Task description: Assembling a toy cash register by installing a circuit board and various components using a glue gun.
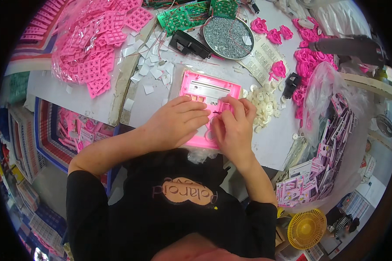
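A pink plastic housing (235, 90) lies face down or open side up on the white table in front of me, with a silvery strip (207, 90) and small fittings inside it. My left hand (183, 121) rests on its left side, fingers stretched out flat over the inside. On the right part of the housing, my right hand (236, 124) has its thumb and fingers drawn together low inside it. Whatever they pinch is hidden by the fingers. A small dark piece shows between the two hands.
Beyond the housing are white paper squares (149, 69), a black plastic part (189, 44), a dish of screws (228, 37) and green circuit boards (183, 18). White discs (263, 104) and a dark power screwdriver (353, 48) are at right. Bagged pink pads (91, 52) lie left.
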Demonstrator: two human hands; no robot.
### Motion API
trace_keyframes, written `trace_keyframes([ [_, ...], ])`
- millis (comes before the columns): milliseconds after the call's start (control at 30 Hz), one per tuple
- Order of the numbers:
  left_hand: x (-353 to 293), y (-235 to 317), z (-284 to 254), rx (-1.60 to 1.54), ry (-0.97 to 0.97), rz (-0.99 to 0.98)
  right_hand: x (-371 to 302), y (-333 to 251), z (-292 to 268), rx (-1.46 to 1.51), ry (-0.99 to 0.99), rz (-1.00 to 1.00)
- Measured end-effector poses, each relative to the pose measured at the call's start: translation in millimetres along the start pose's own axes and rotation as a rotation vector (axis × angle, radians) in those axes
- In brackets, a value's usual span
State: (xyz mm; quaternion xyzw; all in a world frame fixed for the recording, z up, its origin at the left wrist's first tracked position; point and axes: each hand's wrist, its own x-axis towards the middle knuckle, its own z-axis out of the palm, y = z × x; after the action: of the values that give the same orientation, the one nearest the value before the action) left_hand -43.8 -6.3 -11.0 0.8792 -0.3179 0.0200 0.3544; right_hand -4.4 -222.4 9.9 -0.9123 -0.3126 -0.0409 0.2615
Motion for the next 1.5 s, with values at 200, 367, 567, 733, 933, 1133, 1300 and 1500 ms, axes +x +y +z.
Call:
trace_keyframes([
  [200,1.4,-0.4,-2.1,-0.003,-0.031,0.001,-1.9,-0.5,2.2,-0.075,-0.002,0.028],
  [367,2.4,1.6,-4.4,0.002,-0.052,0.003,-7.5,-5.4,9.7,-0.097,0.021,0.088],
  [567,68.2,-35.8,-38.8,0.103,0.151,-0.101,-11.6,-4.8,12.7,-0.064,0.043,0.137],
  [733,157.5,-113.9,-33.6,0.463,0.029,-0.192,-2.1,-4.2,-0.2,0.014,0.068,0.100],
  [933,185.1,-118.3,-20.5,0.502,-0.031,-0.213,53.6,60.4,-90.3,0.486,0.838,0.013],
  [1133,175.3,-143.3,-15.4,0.507,0.053,-0.080,157.7,82.2,-105.8,0.685,0.491,-0.123],
  [1300,148.0,-89.0,-52.2,0.516,0.116,0.006,124.5,66.6,-127.0,1.374,-0.072,-0.046],
  [1500,71.3,-4.2,-16.2,-0.053,0.134,0.029,62.8,-9.2,-83.0,1.464,0.201,0.068],
])
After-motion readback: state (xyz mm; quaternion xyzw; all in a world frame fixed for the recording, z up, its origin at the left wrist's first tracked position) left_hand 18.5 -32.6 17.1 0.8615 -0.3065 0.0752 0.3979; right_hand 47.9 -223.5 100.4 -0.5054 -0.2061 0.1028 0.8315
